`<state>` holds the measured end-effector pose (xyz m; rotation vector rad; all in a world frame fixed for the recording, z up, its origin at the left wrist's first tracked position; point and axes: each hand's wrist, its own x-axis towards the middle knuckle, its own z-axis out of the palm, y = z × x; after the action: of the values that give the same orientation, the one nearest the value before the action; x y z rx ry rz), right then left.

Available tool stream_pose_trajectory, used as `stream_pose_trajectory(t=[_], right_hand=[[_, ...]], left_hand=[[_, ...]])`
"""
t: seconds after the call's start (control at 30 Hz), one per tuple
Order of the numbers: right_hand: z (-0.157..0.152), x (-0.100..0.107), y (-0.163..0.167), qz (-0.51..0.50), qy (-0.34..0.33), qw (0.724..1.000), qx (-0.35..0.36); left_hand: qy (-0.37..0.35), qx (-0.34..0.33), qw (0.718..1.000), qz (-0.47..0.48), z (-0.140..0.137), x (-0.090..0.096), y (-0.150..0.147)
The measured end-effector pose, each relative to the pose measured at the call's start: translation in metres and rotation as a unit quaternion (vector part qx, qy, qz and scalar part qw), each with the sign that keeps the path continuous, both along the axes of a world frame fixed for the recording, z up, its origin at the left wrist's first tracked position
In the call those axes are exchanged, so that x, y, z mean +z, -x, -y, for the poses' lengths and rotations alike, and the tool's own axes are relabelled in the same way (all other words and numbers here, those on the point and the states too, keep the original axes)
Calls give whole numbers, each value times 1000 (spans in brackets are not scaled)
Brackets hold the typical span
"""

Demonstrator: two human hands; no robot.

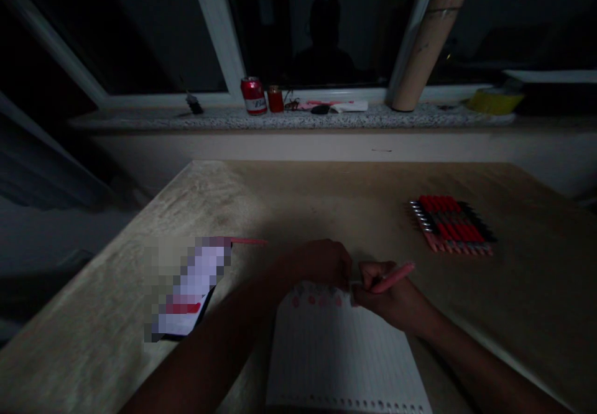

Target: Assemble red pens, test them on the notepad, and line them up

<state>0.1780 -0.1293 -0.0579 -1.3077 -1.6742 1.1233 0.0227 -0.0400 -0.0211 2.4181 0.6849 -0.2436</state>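
A lined notebook lies on the table, its spiral holes toward me and a row of small pink-red marks along the far edge. My right hand rests over that edge, closed around a pink pen whose back end points up to the right; its tip is hidden by the fingers. Just left of it, my left hand is curled at the notebook's far edge. Whatever sits between the left fingers, if anything, is hidden in the dim light.
A phone with a blurred screen lies left, a pink pen by its top. Several red, black and pink pens lie in rows at right. The windowsill holds a red can, a red jar, a cardboard tube and yellow tape.
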Motion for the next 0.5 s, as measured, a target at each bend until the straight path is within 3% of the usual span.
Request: stream_pose_trajectory(t=[0.1, 0.5], right_hand=[[0, 0, 0, 8, -7, 999, -31], [-1, 1, -1, 13, 22, 1000, -18]], left_hand=[[-6, -9, 1000, -5, 0, 1, 0], [-3, -10, 1000, 7, -2, -2, 1]])
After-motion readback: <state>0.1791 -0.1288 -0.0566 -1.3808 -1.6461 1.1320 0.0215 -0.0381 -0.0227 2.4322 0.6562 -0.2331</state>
